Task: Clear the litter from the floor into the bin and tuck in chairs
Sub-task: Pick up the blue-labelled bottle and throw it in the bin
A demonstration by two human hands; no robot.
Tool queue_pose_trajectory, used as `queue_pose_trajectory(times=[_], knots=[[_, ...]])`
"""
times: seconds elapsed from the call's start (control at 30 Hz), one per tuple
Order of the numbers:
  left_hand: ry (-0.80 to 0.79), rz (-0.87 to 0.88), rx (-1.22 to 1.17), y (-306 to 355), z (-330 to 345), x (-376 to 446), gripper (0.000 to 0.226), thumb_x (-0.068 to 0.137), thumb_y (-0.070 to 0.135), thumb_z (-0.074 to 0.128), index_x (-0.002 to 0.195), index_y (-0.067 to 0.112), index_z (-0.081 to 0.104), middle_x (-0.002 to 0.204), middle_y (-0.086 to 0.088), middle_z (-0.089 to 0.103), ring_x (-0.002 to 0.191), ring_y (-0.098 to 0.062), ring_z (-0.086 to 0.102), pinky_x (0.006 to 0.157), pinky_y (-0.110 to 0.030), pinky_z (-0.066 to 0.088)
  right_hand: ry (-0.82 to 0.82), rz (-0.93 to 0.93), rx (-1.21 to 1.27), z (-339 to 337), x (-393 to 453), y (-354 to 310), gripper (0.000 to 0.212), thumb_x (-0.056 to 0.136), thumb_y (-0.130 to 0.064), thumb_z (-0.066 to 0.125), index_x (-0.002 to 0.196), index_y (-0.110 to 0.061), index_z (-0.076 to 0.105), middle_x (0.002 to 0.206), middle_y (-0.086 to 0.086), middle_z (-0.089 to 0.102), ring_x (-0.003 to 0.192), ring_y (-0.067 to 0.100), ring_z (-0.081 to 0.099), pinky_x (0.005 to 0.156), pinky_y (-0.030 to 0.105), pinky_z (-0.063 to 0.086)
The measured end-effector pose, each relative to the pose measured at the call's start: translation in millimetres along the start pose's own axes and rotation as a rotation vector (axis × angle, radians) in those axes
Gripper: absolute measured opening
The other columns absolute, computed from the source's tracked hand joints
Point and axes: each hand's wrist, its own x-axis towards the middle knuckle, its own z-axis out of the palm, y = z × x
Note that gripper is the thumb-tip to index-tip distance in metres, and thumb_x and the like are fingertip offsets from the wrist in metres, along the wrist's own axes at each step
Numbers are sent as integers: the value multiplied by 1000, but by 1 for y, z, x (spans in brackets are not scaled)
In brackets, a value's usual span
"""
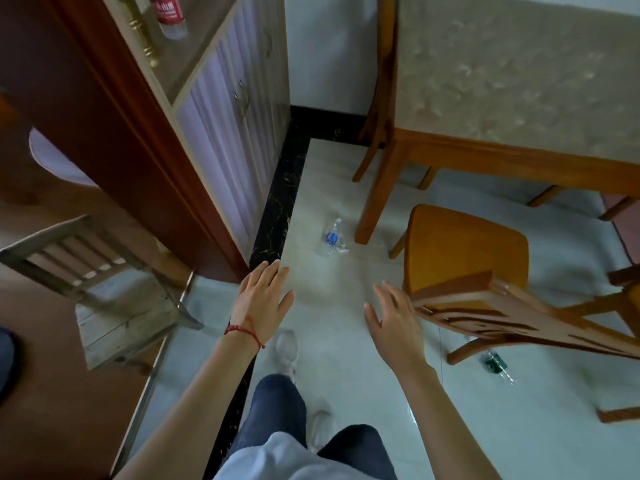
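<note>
A person in blue jeans and white shoes stands on a pale tiled floor (346, 341), both bare arms stretched forward and down. The left hand (261, 301), a red string tied at its wrist, hangs palm-down with its fingers straight, loosely spread and holding nothing. The right hand (393, 322) is likewise empty, fingers spread wide, its outer edge just beside the carved top rail of a wooden chair (485, 282); whether skin meets wood cannot be told.

The chair stands pulled out from a wooden table (450, 157) covered by a pale patterned cloth, its seat near the table's front left leg. A second chair (379, 84) stands against the table's far left corner by the wall.

Two pieces of litter lie on the floor. A crushed clear plastic bottle with a blue label (333, 238) lies ahead of the hands, near the table's front left leg and beside the black tile border that runs along a cabinet (228, 109) with pale ribbed doors. A second clear bottle with a green label (493, 363) lies under the back of the pulled-out chair, by its rear leg.

To the left, beyond a dark red door frame, a weathered small wooden seat (97, 271) stands at the threshold.
</note>
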Motion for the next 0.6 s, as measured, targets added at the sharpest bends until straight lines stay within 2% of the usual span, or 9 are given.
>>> queue_pose_trajectory(times=[0.17,0.33,0.43,0.6], knots=[[-84,49,-13,-12,-2,89,51,93,34,42,139,12,34,149,-8,34,141,-23,22,114,-35,18,75,62,4,10,72,-2,36,88,-22,57,119,-5,56,126,18,56,117,36,52,88,47,48],[-186,82,-9,-27,-7,174,55,95,41,30,143,14,25,153,-4,23,143,-19,13,115,-33,13,72,142,16,14,144,-7,40,91,-30,52,125,-8,52,134,14,51,124,32,47,89,44,49],[-186,128,6,-37,-6,211,79,79,55,8,139,10,33,149,-9,32,140,-24,23,113,-36,20,77,151,12,16,176,-9,39,91,-30,51,123,-7,53,131,16,53,122,33,49,86,44,50],[-198,125,21,-43,1,258,73,81,49,18,130,5,47,138,-16,48,131,-33,40,106,-43,33,57,192,25,22,218,-6,58,89,-48,29,123,-7,54,130,15,55,120,32,51,88,45,50]])
